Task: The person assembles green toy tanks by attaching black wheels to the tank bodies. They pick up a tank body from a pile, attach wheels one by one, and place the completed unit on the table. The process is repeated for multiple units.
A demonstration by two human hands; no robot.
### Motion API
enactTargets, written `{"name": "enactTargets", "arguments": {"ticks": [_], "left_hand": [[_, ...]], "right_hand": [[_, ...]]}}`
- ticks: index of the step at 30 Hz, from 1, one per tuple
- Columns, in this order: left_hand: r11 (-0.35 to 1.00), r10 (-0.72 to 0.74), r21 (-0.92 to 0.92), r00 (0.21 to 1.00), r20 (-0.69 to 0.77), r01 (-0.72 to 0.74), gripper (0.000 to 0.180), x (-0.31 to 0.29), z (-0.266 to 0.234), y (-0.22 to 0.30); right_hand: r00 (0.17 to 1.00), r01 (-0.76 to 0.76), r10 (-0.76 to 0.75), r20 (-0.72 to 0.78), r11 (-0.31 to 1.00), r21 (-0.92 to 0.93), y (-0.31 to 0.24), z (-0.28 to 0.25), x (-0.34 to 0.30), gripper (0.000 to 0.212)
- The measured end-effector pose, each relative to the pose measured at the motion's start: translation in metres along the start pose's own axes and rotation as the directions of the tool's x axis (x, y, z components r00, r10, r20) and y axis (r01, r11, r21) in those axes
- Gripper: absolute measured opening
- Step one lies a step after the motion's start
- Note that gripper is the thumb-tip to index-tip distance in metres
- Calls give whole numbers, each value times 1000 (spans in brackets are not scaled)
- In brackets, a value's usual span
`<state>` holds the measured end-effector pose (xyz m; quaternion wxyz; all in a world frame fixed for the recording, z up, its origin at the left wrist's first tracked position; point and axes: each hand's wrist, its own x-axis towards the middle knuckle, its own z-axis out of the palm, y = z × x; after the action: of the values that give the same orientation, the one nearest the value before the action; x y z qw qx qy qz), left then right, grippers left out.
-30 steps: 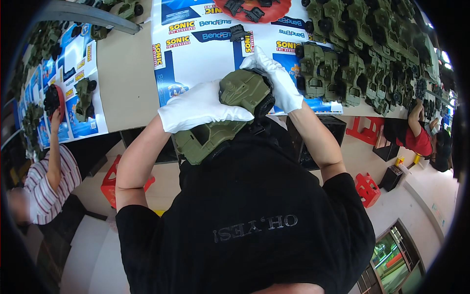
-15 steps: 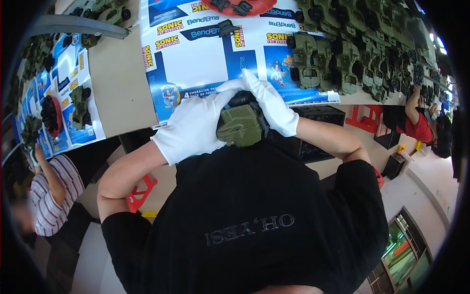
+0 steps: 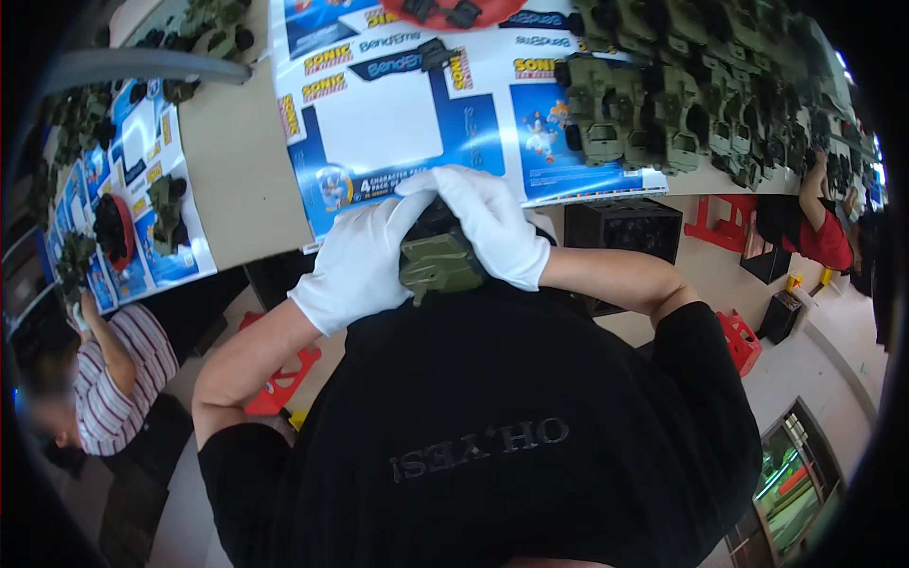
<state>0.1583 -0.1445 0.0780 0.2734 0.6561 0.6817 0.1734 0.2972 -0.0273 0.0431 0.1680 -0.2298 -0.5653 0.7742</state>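
Note:
Close against my chest, at the table's near edge, I hold an olive-green toy vehicle (image 3: 438,265) with a dark part at its upper end. My left hand (image 3: 358,260), in a white glove, grips it along the left side. From the right, my gloved right hand (image 3: 492,227) is wrapped over its top and side, with fingertips meeting those of the left. The fingers hide much of the dark part. Beyond my hands, a glossy blue-and-white printed sheet (image 3: 379,123) covers the table, with a small black part (image 3: 436,55) lying on it.
A red dish (image 3: 507,11) with black parts stands at the far edge of view. Rows of green toy vehicles (image 3: 597,114) fill the table's right side. A grey bar (image 3: 142,68) crosses the upper left. Co-workers in a striped shirt (image 3: 128,379) and a red shirt (image 3: 829,235) sit on either side.
Both hands and the toy vehicle have shifted slightly left, and the vehicle is turned and tilted differently. My right hand's fingers have come down from pointing up to fold over its top.

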Motion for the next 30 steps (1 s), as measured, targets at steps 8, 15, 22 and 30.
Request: {"name": "enactTargets", "arguments": {"ticks": [8,15,22,30], "left_hand": [[678,-427,-686,901,-77,263,72,77,7,-21],[21,-696,-999,718,10,34,49,146,51,-26],[279,-553,-960,820,-148,15,79,182,16,-43],[340,-770,-847,638,-1,409,56,119,93,-126]], "right_hand": [[936,12,-256,-240,708,-706,-40,-60,78,52],[997,-42,-50,-64,355,-934,-11,-52,39,105],[912,-80,-313,-267,501,-862,-22,-132,134,83],[807,-287,-388,-444,400,-871,-62,-269,317,86]]}}
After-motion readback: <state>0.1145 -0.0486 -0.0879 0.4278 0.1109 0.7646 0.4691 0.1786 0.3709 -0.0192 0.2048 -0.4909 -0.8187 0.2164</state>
